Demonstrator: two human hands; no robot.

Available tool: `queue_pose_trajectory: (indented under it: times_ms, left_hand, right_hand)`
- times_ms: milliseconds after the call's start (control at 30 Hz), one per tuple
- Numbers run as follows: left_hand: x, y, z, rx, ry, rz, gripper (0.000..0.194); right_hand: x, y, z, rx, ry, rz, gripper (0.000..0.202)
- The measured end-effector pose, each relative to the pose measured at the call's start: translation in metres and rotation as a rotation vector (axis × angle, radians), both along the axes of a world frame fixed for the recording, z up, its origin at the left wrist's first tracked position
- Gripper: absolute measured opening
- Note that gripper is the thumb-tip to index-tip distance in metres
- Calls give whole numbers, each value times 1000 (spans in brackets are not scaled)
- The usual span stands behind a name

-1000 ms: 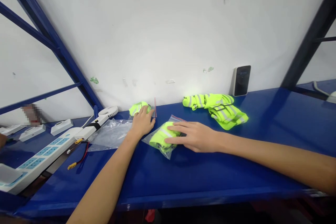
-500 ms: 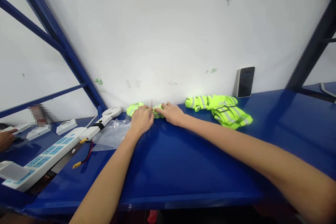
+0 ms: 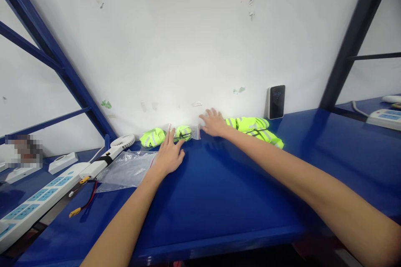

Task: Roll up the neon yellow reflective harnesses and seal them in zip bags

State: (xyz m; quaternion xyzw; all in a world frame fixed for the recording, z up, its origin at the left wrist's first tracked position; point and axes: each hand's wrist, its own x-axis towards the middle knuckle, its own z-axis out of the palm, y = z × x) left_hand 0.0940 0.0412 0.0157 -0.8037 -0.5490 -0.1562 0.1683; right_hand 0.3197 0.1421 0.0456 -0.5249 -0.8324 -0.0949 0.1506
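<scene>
right hand (image 3: pixel 213 122) now off bagged bundle (image 3: pixel 184 132), left hand (image 3: pixel 170 154) touching it

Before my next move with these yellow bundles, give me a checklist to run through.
1. Right hand free: ok, fingers spread, holding nothing.
2. Left hand off the right bagged bundle: cannot tell, fingers overlap it in view.
3. Left bagged bundle on the table: ok.
4. Loose yellow cloth bagged: not ok.
5. Flat clear bag on the table: ok.
6. Right bag's seal closed: cannot tell, too small.
</scene>
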Motion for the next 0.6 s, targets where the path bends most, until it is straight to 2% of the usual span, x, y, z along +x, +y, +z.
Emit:
queue_pose_trajectory:
  times_ms: [100, 200, 300, 400, 500, 533, 600]
  left_hand:
    - [14, -5, 2, -29, -17, -190, 40]
    - [22, -8, 1, -92, -63, -319, 42]
    - [25, -11, 1, -135, -131, -348, 48]
    - [24, -14, 1, -189, -171, -365, 64]
    - [27, -18, 1, -258, -189, -415, 74]
    - [28, -19, 1, -273, -201, -430, 73]
    - [32, -20, 2, -290, -229, -456, 67]
  right_hand:
    - [18, 7, 1, -91, 6, -117, 57]
    - [13, -5, -4, -139, -28, -49, 59]
    - [0, -36, -3, -149, -63, 70, 59]
    - [1, -71, 8, -180, -45, 247, 54]
    - [19, -96, 20, -216, 130, 657, 54]
    - [27, -101, 21, -194, 159, 728, 53]
    - [41, -106, 17, -153, 144, 735, 54]
